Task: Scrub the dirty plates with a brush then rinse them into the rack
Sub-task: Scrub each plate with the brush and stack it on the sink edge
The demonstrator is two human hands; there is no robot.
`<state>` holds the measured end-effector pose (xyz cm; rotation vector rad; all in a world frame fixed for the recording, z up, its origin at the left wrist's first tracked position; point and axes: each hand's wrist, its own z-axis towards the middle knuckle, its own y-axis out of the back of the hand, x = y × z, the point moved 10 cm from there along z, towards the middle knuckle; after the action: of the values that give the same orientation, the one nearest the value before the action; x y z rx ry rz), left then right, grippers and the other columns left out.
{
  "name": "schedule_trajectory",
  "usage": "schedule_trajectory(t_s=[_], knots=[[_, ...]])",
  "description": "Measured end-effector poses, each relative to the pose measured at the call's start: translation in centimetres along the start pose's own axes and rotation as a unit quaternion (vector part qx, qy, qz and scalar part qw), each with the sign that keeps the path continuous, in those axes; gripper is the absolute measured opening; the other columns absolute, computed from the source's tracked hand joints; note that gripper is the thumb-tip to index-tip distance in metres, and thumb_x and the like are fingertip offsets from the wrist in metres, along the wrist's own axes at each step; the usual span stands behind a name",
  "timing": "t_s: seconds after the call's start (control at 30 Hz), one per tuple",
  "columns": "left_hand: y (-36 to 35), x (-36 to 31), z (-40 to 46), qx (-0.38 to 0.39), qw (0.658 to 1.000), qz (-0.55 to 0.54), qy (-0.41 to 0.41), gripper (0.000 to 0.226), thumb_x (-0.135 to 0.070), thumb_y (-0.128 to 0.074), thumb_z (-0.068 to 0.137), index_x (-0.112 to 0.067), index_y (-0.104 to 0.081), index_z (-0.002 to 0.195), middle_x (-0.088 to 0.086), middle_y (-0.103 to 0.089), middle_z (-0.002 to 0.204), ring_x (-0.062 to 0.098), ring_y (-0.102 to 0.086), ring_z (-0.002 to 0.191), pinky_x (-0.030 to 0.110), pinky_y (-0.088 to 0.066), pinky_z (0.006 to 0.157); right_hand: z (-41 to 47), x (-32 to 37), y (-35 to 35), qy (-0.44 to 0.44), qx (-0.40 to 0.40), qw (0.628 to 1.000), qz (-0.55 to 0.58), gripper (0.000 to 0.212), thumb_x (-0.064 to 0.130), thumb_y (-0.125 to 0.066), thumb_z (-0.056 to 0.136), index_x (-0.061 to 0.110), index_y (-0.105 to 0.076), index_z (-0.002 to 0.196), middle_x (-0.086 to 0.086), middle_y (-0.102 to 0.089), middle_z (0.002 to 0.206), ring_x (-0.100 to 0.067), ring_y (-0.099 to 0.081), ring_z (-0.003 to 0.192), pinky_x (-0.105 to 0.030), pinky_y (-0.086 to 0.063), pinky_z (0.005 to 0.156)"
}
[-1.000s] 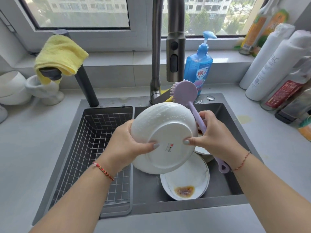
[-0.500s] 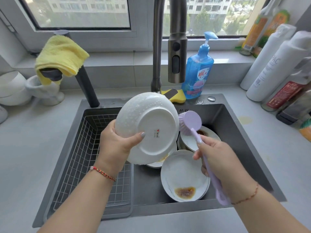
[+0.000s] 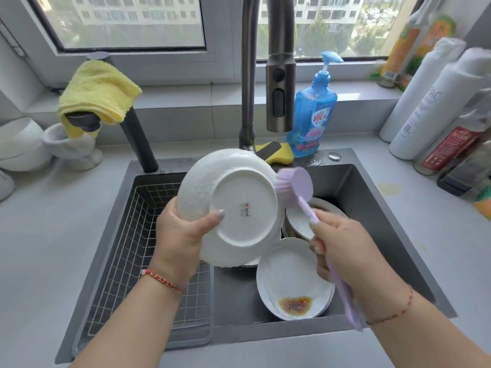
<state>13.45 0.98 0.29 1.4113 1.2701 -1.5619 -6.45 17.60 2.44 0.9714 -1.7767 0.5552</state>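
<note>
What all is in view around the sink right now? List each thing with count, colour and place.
held plate: 1, white, underside to camera, over the sink
brush: 1, lilac, head at the held plate's right rim
dirty plates: at least 2, white, in the sink basin; the near one has a brown stain
rack: 1, wire, left part of the sink
faucet: 1, dark metal, behind the sink
soap bottle: 1, blue, behind the sink
sponge: 1, yellow, sink's back edge
cloth: 1, yellow, draped over a dark tap at left
bottles: several, mostly white, right counter
left hand: grips the held plate
right hand: grips the brush handle
</note>
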Motion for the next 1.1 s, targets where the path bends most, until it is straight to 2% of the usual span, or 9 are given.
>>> schedule_trajectory(t_s=[0.17,0.37,0.5,0.6,0.7,0.8,0.87,1.0,1.1], knots=[[0.6,0.5,0.7,0.023,0.996,-0.087,0.027,0.069,-0.001,-0.081,0.063,-0.001,-0.057,0.128,0.023,-0.067,0.119,0.042,-0.067,0.107,0.055,-0.057,0.085,-0.6,-1.2,-0.4,-0.031,0.025,0.999,0.026,0.042,0.005,-0.036,0.096,0.027,-0.07,0.1,0.0,-0.035,0.05,-0.012,-0.02,0.04,-0.019,-0.021,0.042],[-1.1,1.9,0.1,0.047,0.991,-0.11,0.061,0.077,-0.011,-0.084,0.055,0.001,-0.056,0.126,0.026,-0.067,0.118,0.044,-0.066,0.106,0.054,-0.058,0.083,0.4,4.6,-1.3,0.106,0.03,0.993,-0.044,0.043,0.011,-0.043,0.098,0.044,-0.07,0.103,-0.002,-0.036,0.051,-0.011,-0.027,0.04,-0.021,-0.027,0.04],[0.3,2.3,0.8,0.006,0.984,-0.164,0.067,0.084,-0.014,-0.088,0.054,-0.004,-0.058,0.132,0.024,-0.065,0.124,0.042,-0.064,0.112,0.056,-0.056,0.088,-1.0,2.1,-1.1,0.089,0.043,0.986,-0.136,0.049,0.014,-0.042,0.097,0.057,-0.066,0.094,-0.001,-0.033,0.054,-0.01,-0.027,0.043,-0.023,-0.027,0.042],[1.3,2.2,1.5,-0.018,0.979,-0.192,0.068,0.08,-0.014,-0.081,0.058,-0.01,-0.058,0.134,0.02,-0.064,0.128,0.038,-0.063,0.116,0.057,-0.054,0.09,-3.5,0.1,-2.5,0.09,0.076,0.973,-0.199,0.043,0.016,-0.043,0.097,0.053,-0.061,0.108,0.01,-0.03,0.049,-0.005,-0.026,0.041,-0.02,-0.027,0.043],[1.1,2.6,1.4,-0.032,0.978,-0.192,0.074,0.078,-0.012,-0.081,0.058,-0.009,-0.059,0.132,0.02,-0.065,0.127,0.038,-0.064,0.115,0.058,-0.054,0.089,-3.1,0.4,-2.9,0.106,0.067,0.958,-0.257,0.041,0.018,-0.043,0.097,0.05,-0.054,0.12,0.015,-0.041,0.042,-0.004,-0.037,0.04,-0.014,-0.029,0.046],[0.0,3.3,0.7,-0.02,0.981,-0.171,0.086,0.064,-0.003,-0.074,0.066,-0.007,-0.061,0.128,0.022,-0.066,0.123,0.04,-0.065,0.112,0.06,-0.053,0.09,0.2,2.5,-0.8,0.115,-0.006,0.954,-0.276,0.026,0.015,-0.044,0.095,0.016,-0.062,0.113,0.009,-0.037,0.047,-0.006,-0.03,0.04,-0.026,-0.032,0.05],[-0.9,3.4,0.5,-0.002,0.983,-0.161,0.09,0.06,-0.002,-0.071,0.068,-0.004,-0.061,0.128,0.024,-0.066,0.122,0.041,-0.066,0.11,0.058,-0.055,0.088,1.7,3.8,-0.2,0.118,-0.027,0.959,-0.257,0.024,0.012,-0.043,0.093,0.006,-0.058,0.111,0.008,-0.032,0.049,-0.008,-0.028,0.044,-0.031,-0.031,0.053],[-0.8,3.3,0.9,-0.011,0.979,-0.181,0.098,0.057,-0.001,-0.07,0.069,-0.007,-0.063,0.125,0.022,-0.068,0.121,0.039,-0.067,0.108,0.057,-0.056,0.086,1.1,3.8,-0.7,0.135,-0.01,0.957,-0.258,0.023,0.014,-0.044,0.094,0.005,-0.057,0.11,0.008,-0.032,0.05,-0.008,-0.027,0.045,-0.028,-0.03,0.051],[1.4,3.4,1.6,-0.058,0.978,-0.175,0.101,0.05,0.002,-0.073,0.07,-0.013,-0.066,0.118,0.02,-0.067,0.122,0.036,-0.068,0.108,0.059,-0.055,0.086,-1.1,0.9,-1.8,0.101,0.057,0.957,-0.266,0.026,0.017,-0.043,0.096,0.025,-0.063,0.111,0.009,-0.028,0.048,-0.006,-0.023,0.041,-0.024,-0.025,0.046]])
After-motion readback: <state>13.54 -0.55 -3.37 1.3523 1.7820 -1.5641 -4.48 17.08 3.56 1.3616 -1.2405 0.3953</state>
